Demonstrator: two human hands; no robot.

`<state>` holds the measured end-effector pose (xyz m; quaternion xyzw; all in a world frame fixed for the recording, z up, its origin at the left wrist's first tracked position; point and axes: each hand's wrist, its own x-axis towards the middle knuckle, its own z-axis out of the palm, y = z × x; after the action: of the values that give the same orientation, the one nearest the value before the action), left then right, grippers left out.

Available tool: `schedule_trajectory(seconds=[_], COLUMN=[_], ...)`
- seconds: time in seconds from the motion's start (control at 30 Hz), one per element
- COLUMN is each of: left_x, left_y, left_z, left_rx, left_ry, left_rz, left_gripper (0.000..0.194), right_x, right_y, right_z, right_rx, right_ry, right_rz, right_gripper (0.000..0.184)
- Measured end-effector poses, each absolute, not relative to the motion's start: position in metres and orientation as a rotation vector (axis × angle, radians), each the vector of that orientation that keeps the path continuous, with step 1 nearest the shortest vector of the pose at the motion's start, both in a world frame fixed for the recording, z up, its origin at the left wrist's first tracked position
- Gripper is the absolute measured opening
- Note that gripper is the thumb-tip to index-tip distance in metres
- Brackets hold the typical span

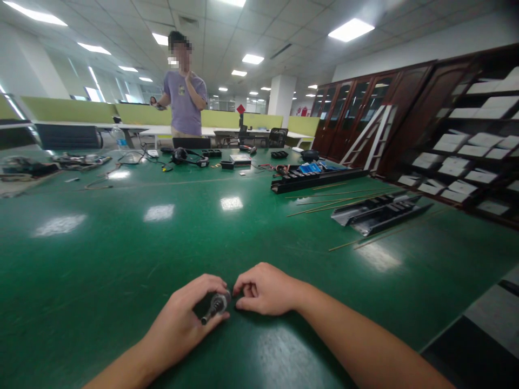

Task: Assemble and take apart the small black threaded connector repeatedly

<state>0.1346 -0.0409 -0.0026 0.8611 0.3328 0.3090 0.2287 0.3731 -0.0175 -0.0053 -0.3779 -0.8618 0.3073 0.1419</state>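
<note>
Near the front of the green table, my left hand [184,310] is closed around a small metal part [218,303]. The part has a rounded grey body and a narrow dark shaft pointing down toward me; its exact kind is unclear. Thumb and fingers hold it from the sides. Just to its right is my right hand [265,290], fingers loosely curled, with a gap between the index fingertip and the thumb. Nothing shows in that gap. The right fingertips are close to the metal part, and whether they touch it cannot be made out.
On the green table [121,254], black metal channels [381,213] and thin rods [320,208] lie at right. Farther back are another channel with blue items [314,167], headphones [188,158], cables and a bottle [119,136]. A person [185,97] stands beyond the table.
</note>
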Motion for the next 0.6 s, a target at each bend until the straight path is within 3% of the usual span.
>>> schedule_trajectory(seconds=[0.23, 0.43, 0.6], left_x=[0.135, 0.131, 0.130], left_y=[-0.040, -0.037, -0.036], left_z=[-0.001, -0.011, -0.019], left_rx=[2.386, 2.405, 2.337], left_ry=[0.890, 0.972, 1.052], left_rz=[0.840, 0.872, 0.906], left_gripper=[0.017, 0.044, 0.051], right_x=[0.373, 0.373, 0.374], right_y=[-0.018, -0.017, -0.018], right_z=[-0.007, -0.007, -0.005], right_rx=[-1.108, -1.099, -1.079], right_ry=[-2.485, -2.491, -2.475], right_rz=[0.899, 0.886, 0.886], right_gripper=[0.025, 0.025, 0.024])
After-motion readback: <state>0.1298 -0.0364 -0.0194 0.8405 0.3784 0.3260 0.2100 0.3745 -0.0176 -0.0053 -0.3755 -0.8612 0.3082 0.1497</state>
